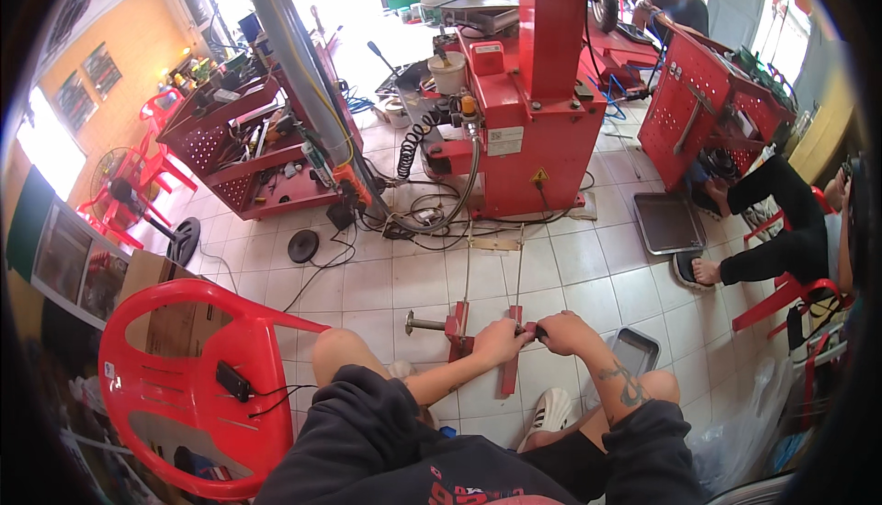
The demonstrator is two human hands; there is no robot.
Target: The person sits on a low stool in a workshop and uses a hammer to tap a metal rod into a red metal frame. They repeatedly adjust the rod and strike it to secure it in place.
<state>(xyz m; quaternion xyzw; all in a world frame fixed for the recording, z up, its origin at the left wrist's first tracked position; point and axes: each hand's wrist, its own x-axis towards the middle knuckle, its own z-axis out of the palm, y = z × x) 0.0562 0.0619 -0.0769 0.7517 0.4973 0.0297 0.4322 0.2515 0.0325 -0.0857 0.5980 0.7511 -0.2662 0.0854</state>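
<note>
Both of my hands meet at a red metal bar [509, 378] low in front of my knees. My left hand [499, 341] is closed, its fingertips at the bar beside a small part I cannot make out. My right hand [567, 333] curls around something dark and mostly hidden, just right of the bar. To the left stands a second red metal piece [457, 344], with a grey metal shaft [424, 324] ending in a round flange sticking out of it. Two thin rods run from the red pieces away to a pale crosspiece [494, 244] on the floor.
A red lift post with its base cabinet [533, 160] stands ahead, cables and a hose around it. Red tool carts [276, 194] flank it. Metal trays [666, 223] lie on the tiles at right, near a seated person's legs [776, 220]. A red chair [184, 321] is on my left.
</note>
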